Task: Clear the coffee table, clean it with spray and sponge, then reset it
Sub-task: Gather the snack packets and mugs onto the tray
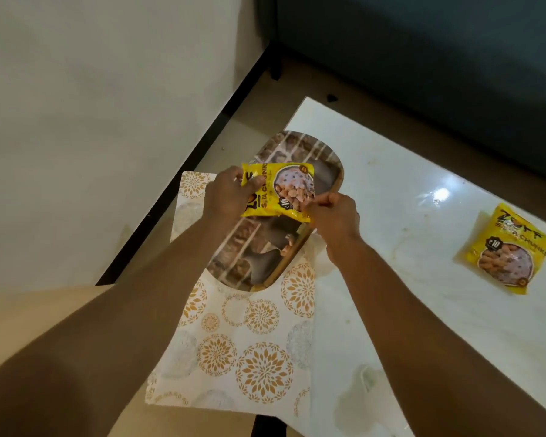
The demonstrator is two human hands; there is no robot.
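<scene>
White table: both hands' fingers grasp yellow packet over tray (second packet well apart).

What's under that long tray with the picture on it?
The tray lies on a flowery cloth, which lies on the white table. Both hands hold a yellow packet above it. What's beneath the tray's middle is covered.

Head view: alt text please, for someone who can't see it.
Both hands hold a yellow snack packet above an oval tray: left hand grips it, right hand pinches its edge. A second packet lies on the white table.
</scene>
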